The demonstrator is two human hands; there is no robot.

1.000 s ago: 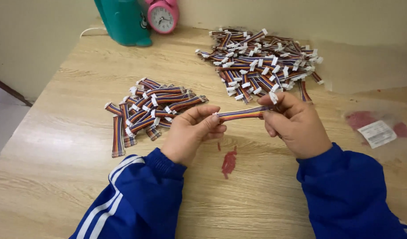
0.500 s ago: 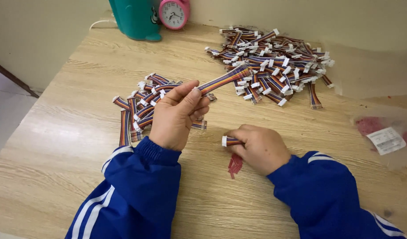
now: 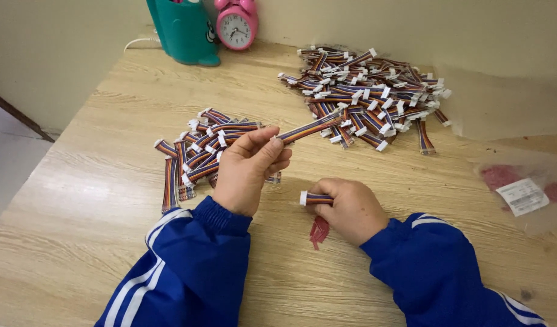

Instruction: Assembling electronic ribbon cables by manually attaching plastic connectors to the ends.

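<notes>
Fingers of our left hand (image 3: 249, 171) pinch one striped ribbon cable (image 3: 308, 129), which points toward two o'clock above the wooden table (image 3: 102, 200). Our right hand (image 3: 346, 209) rests on the table, curled shut around a second short cable (image 3: 314, 198) whose white connector sticks out at nine o'clock. We see a small cable pile (image 3: 196, 151) at ten o'clock of the left hand and a large cable heap (image 3: 369, 91) at one o'clock.

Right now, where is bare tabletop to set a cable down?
Free: the wood left of the small cable pile, and the strip between it and the teal container. Crowded: the large cable pile at the back, and around the plastic bag on the right.
</notes>
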